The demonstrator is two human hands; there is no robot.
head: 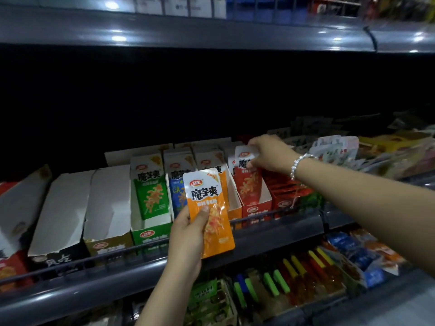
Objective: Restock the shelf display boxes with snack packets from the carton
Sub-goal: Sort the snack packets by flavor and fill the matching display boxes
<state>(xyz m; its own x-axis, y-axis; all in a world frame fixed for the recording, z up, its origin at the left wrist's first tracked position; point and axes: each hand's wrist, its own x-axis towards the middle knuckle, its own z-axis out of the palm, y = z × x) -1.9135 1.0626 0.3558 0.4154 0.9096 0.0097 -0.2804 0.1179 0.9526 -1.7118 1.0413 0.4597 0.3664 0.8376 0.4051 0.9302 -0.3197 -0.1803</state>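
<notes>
- Nearest the camera, an orange packet (210, 214) is held upright in the left hand (188, 236), thumb laid across its front and fingers curled behind, in front of the shelf rail (277, 229).
- Its long axis runs near vertical, tilted slightly leftward at the top; the orange display box (233, 209) it matches stands just behind and to the right of it.
- A red packet (247, 175) is pinched at its top edge by the right hand (268, 152), whose grip is clamped on it with the packet standing in the red display box (255, 201).
- The right arm is stretched forward and across from the right, wrist bent down, a bead bracelet (297, 164) on it.
- The left hand is judged the nearer for the orange box; a short push forward and right would be called for.
- Further left, green (150, 231) and blue (176, 191) boxes hold packets, and several white-lined boxes (107, 208) look unfilled.
- No carton is seen.
</notes>
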